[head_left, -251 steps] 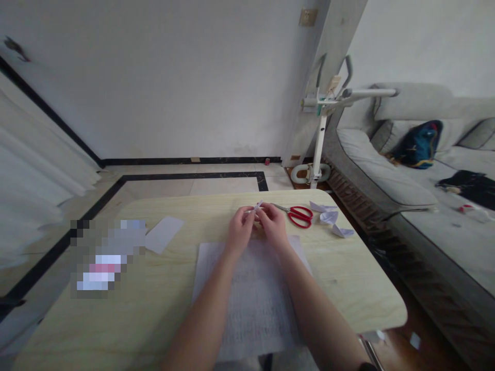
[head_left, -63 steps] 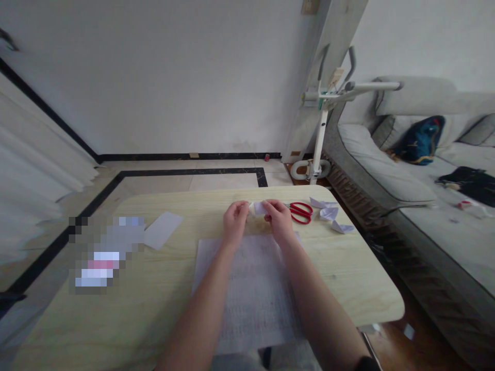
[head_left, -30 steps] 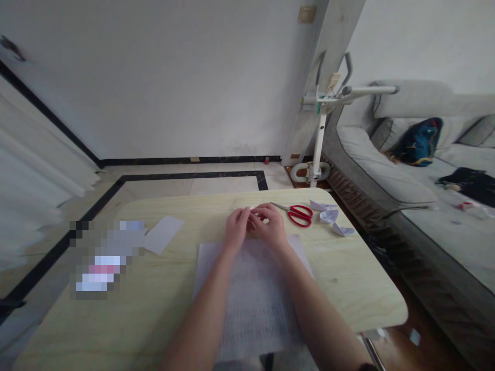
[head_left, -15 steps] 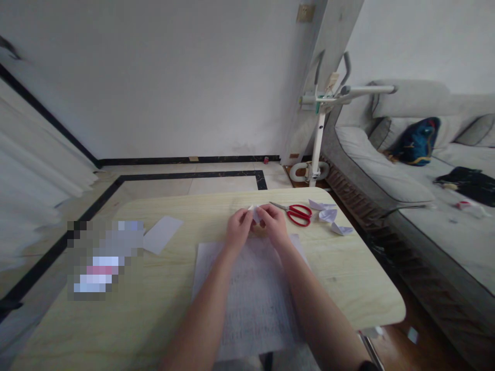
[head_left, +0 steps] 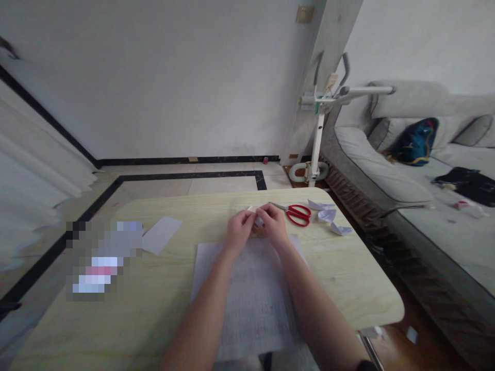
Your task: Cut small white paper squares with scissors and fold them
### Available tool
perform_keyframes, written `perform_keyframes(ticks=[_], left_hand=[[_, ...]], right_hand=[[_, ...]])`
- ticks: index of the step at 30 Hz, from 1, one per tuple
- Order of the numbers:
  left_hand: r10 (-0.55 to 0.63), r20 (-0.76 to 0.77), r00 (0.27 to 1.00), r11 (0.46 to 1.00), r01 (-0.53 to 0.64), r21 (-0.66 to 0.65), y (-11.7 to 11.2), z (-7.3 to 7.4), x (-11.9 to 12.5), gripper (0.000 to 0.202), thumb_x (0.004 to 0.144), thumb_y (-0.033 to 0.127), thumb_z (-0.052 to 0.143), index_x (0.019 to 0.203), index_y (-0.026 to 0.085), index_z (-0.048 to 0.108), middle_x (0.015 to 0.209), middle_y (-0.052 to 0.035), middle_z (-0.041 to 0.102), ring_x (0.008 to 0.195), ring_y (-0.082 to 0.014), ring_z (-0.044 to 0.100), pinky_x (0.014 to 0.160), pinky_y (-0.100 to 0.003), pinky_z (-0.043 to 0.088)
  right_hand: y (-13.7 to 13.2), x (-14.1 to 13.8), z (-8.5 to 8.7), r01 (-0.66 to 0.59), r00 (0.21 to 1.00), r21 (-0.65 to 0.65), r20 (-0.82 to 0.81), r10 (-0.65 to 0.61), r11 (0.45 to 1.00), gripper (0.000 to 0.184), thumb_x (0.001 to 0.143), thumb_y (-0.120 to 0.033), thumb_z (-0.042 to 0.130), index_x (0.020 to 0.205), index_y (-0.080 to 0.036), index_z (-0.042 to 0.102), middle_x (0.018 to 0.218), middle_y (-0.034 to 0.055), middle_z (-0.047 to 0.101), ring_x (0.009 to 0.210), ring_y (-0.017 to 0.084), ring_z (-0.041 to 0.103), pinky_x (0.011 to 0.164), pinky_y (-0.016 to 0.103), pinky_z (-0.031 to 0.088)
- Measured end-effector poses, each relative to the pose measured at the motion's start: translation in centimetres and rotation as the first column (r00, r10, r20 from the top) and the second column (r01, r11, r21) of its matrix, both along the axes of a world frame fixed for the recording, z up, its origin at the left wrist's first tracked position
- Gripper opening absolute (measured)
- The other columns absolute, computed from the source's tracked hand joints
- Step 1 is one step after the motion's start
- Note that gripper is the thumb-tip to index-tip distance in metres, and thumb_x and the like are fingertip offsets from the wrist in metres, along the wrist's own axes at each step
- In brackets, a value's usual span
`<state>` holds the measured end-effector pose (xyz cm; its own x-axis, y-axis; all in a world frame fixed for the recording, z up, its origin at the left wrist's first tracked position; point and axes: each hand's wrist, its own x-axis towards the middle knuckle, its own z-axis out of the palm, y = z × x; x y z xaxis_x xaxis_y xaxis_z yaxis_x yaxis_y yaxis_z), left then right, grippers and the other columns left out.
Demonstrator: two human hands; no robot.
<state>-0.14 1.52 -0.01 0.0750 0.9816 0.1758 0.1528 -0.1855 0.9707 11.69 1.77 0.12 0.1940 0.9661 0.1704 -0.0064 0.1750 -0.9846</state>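
A small piece of folded white paper [head_left: 259, 221] is pinched between both hands above the table, mostly covered by fingers. My left hand [head_left: 240, 228] grips it from the left, fingers closed. My right hand [head_left: 272, 220] is closed on its right side. Just right of that hand lie scissors [head_left: 298, 214] with red handles, blades pointing left. Several folded paper pieces [head_left: 327, 215] rest beyond the scissors at the right. Under my forearms is a large printed sheet [head_left: 257, 304], its print too blurred to read.
The pale wooden table [head_left: 154, 293] has a rounded right corner. A white paper sheet [head_left: 162, 235] lies on its left part, beside a pixelated patch. Past the table stand a white exercise machine [head_left: 317, 139] and a grey sofa [head_left: 390, 175] with a blue bag [head_left: 417, 141].
My fingers have shifted slightly around the folded paper, and less of it shows above them. The scissors and other papers lie as before.
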Motion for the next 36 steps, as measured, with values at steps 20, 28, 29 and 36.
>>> perform_keyframes(ticks=[20, 28, 29, 36], left_hand=[[-0.005, 0.096, 0.995, 0.997, 0.012, -0.072, 0.26, 0.25, -0.10, 0.027, 0.076, 0.042, 0.062, 0.075, 0.015, 0.063, 0.067, -0.0038, 0.066, 0.062, -0.0162, 0.062, 0.056, -0.024, 0.047], [-0.085, 0.197, 0.977, 0.987, 0.110, -0.119, -0.03, 0.28, 0.28, 0.030, 0.075, 0.043, 0.064, 0.082, 0.014, 0.062, 0.074, -0.0050, 0.068, 0.068, -0.0170, 0.064, 0.060, -0.026, 0.050], [-0.080, 0.199, 0.977, 0.987, 0.106, -0.120, 0.01, 0.29, 0.28, 0.030, 0.075, 0.043, 0.064, 0.081, 0.014, 0.061, 0.072, -0.0046, 0.067, 0.066, -0.0167, 0.064, 0.059, -0.026, 0.049], [-0.016, 0.155, 0.988, 0.993, 0.033, -0.109, 0.09, 0.74, 0.18, 0.025, 0.073, 0.040, 0.064, 0.073, 0.016, 0.059, 0.066, -0.0030, 0.065, 0.061, -0.0159, 0.061, 0.056, -0.025, 0.047]], right_hand=[[0.31, 0.08, -0.74, -0.119, 0.989, -0.056, -0.093, 0.113, 0.991, 0.025, 0.072, -0.042, 0.063, 0.066, -0.019, 0.058, 0.058, -0.0014, 0.057, 0.054, 0.013, 0.051, 0.052, 0.025, 0.041], [0.05, 0.21, 0.02, -0.034, 0.998, -0.051, -0.061, 0.030, 0.998, 0.024, 0.072, -0.039, 0.063, 0.062, -0.018, 0.056, 0.056, -0.0031, 0.052, 0.052, 0.011, 0.046, 0.050, 0.024, 0.036], [0.06, 0.18, 0.03, -0.025, 0.998, -0.045, -0.052, 0.023, 0.999, 0.023, 0.072, -0.038, 0.063, 0.062, -0.018, 0.056, 0.056, -0.0032, 0.052, 0.052, 0.011, 0.046, 0.051, 0.024, 0.036], [0.09, -0.15, -0.27, -0.039, 0.999, -0.013, 0.033, 0.039, 0.999, 0.021, 0.076, -0.036, 0.057, 0.065, -0.019, 0.054, 0.057, -0.0026, 0.054, 0.054, 0.013, 0.049, 0.051, 0.024, 0.037]])
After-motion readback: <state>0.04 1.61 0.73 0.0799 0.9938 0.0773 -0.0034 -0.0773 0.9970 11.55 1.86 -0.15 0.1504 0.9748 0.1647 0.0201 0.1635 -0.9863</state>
